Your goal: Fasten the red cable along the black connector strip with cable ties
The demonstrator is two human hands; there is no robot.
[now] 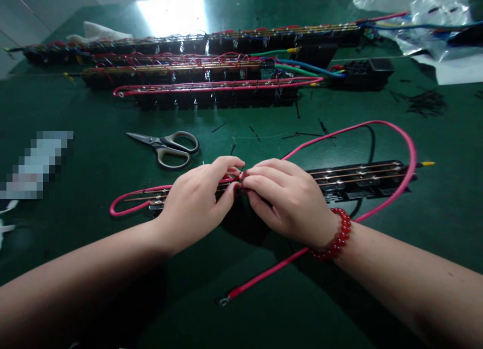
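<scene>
A long black strip assembly (362,180) with thin copper-coloured rods lies across the table in front of me. Along it runs a red cable (410,143), looping at the left end and in a wide arc on the right; its lugged end rests nearer me. My left hand (198,200) curls over the strip, thumb and fingers around the red cable. Pressed close beside it, my right hand (285,198) has its fingers pinched on a thin black cable tie (242,169). Fingertips hide most of the tie and the cable beneath.
Scissors (166,145) lie beyond my left hand. Several wired strip assemblies (215,95) stretch across the back. A pile of black cable ties (424,102) sits at right, below clear plastic bags (433,17). Loose black pieces are scattered mid-table. A blurred-out pale object (39,163) is at left.
</scene>
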